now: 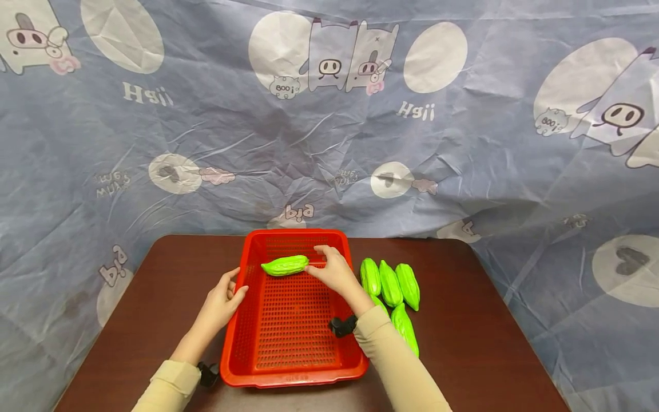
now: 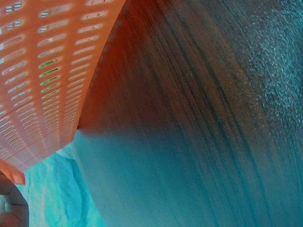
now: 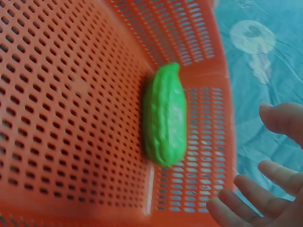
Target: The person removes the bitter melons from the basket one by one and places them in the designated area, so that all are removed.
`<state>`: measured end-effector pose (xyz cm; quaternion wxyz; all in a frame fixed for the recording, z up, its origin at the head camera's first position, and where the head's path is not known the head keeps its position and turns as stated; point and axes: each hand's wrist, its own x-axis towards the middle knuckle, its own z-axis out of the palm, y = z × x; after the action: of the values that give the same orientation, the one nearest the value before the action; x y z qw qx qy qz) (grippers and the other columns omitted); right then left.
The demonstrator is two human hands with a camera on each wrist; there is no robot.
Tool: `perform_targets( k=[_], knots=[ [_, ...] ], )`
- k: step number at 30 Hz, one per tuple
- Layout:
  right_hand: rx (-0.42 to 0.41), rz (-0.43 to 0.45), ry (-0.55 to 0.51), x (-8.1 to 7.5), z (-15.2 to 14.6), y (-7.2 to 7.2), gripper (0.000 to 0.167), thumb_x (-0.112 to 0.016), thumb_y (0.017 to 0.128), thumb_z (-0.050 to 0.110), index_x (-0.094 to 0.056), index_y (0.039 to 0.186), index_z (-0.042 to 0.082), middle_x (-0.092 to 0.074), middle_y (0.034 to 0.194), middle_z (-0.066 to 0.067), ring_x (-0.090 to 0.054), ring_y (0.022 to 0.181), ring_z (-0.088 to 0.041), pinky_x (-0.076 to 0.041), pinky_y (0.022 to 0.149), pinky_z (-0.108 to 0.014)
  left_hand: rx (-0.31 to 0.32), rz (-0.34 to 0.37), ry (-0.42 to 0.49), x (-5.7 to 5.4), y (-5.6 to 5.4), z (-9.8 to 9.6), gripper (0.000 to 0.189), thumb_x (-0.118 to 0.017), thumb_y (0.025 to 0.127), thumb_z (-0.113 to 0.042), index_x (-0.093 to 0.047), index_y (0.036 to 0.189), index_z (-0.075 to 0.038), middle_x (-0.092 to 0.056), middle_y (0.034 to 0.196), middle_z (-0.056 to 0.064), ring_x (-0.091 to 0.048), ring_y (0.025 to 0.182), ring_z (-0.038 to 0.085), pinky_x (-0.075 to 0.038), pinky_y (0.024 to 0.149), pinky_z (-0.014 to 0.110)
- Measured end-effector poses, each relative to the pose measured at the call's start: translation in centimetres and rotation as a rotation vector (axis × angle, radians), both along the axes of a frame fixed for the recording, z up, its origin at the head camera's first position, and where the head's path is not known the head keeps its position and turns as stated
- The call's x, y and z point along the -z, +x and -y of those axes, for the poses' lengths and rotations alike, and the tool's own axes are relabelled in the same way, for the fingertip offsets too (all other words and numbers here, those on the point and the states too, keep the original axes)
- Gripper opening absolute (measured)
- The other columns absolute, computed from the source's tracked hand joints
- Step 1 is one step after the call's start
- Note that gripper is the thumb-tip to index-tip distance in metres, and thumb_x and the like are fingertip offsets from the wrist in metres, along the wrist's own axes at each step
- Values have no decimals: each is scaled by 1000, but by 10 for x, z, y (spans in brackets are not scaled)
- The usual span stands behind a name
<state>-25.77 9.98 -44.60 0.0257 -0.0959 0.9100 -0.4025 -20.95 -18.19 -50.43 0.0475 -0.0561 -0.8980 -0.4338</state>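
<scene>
A red perforated plastic basket stands on the table. At its far end lies one bright green bitter melon, against the end wall in the right wrist view. My left hand grips the basket's left rim, thumb over the edge and fingers outside; only a bit of it shows in the left wrist view. Over the far right part of the basket, my right hand is spread, thumb and fingers apart, with nothing between them. Its thumb tip overlaps the melon's end in the head view, while the right wrist view shows a gap.
Several more bitter melons lie on the dark brown table right of the basket, one partly hidden by my right forearm. Behind the table hangs a blue-grey cloth with cartoon pigs. Each wrist wears a small black camera.
</scene>
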Motion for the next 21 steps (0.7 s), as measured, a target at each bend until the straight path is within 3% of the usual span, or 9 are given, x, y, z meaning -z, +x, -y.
perform_targets(
  k=[11, 21],
  knots=[
    [-64, -28, 99, 29, 35, -16, 67, -78, 83, 27, -50, 140, 3, -51, 139, -18, -50, 127, -38, -40, 106, -50, 1, 12, -6, -2, -2, 1, 56, -60, 99, -21, -39, 146, -1, -53, 87, 6, -48, 68, 12, -42, 57, 24],
    [-91, 10, 175, 47, 47, -27, 74, -80, 82, 26, -45, 145, 4, -38, 154, -17, -30, 144, -39, -32, 114, -51, -8, 48, 4, 0, 1, 0, 57, -59, 100, -24, -38, 148, -4, -53, 89, 6, -47, 66, 12, -42, 56, 24]
  ],
)
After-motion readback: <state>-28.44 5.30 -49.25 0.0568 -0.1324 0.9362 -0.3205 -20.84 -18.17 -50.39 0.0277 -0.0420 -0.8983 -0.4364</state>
